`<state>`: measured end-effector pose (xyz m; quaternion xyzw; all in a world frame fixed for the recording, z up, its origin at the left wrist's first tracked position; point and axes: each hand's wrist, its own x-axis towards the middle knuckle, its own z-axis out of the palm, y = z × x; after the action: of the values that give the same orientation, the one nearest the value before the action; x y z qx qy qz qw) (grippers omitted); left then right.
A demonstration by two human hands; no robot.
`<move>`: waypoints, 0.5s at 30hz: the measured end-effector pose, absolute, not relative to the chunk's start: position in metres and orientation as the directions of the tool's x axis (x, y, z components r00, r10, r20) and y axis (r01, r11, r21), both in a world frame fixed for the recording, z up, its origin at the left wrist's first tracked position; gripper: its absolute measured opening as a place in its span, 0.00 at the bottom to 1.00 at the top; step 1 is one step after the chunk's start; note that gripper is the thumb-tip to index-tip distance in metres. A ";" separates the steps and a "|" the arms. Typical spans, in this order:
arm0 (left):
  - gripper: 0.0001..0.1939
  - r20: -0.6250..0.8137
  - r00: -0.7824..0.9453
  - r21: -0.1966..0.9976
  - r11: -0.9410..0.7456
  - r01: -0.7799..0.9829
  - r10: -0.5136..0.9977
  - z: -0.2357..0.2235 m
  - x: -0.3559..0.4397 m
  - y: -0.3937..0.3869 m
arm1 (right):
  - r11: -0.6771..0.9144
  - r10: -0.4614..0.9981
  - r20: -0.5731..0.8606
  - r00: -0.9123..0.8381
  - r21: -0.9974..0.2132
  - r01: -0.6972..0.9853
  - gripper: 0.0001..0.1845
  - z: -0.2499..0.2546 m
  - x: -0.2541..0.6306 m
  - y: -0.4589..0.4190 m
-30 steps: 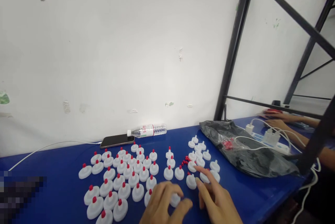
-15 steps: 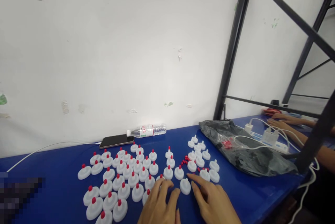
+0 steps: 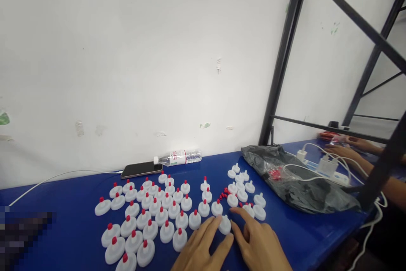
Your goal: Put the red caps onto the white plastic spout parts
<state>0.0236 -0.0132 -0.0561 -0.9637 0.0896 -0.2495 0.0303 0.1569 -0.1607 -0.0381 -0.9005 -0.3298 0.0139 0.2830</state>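
Note:
My left hand [image 3: 203, 245] has its forefinger and thumb on either side of a white, round-based nozzle cap [image 3: 225, 225] that has no red tip on it. The cap rests on the blue table. On its right, my right hand [image 3: 258, 241] holds its thumb close to the cap's edge, forefinger bent and apart from the thumb; I see nothing between them. Small red tips [image 3: 224, 193] lie in a loose pile beyond, among bare white caps [image 3: 242, 195]. To the left stand several white caps with red tips [image 3: 161, 216].
A phone [image 3: 141, 169] on a cable and a plastic water bottle [image 3: 179, 157] lie by the wall. At the right are a grey plastic bag [image 3: 304, 195], a power strip [image 3: 336, 174] and a black metal frame [image 3: 282, 59]. Another person's hands [image 3: 344, 150] work beyond it.
My left hand has moved right, from among the red-tipped caps to the bare cap. My right hand has shifted only slightly, its forefinger now more bent.

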 end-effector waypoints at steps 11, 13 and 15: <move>0.25 0.426 0.860 -0.172 -0.958 -0.228 -0.281 -0.055 0.027 -0.008 | -0.506 0.647 0.255 0.719 -0.562 0.654 0.14 -0.043 0.162 -0.164; 0.21 0.455 0.850 -0.137 -0.964 -0.227 -0.265 -0.060 0.027 -0.007 | -0.464 0.645 0.314 0.697 -0.563 0.683 0.15 -0.044 0.162 -0.164; 0.18 0.484 0.840 -0.094 -0.969 -0.229 -0.245 -0.064 0.028 -0.007 | -0.439 0.644 0.354 0.678 -0.554 0.707 0.14 -0.044 0.162 -0.165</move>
<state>0.0280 -0.0065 -0.0641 -0.9591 0.1235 -0.2542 0.0160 0.1621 -0.1652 -0.0441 -0.8470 -0.3989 -0.0449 0.3485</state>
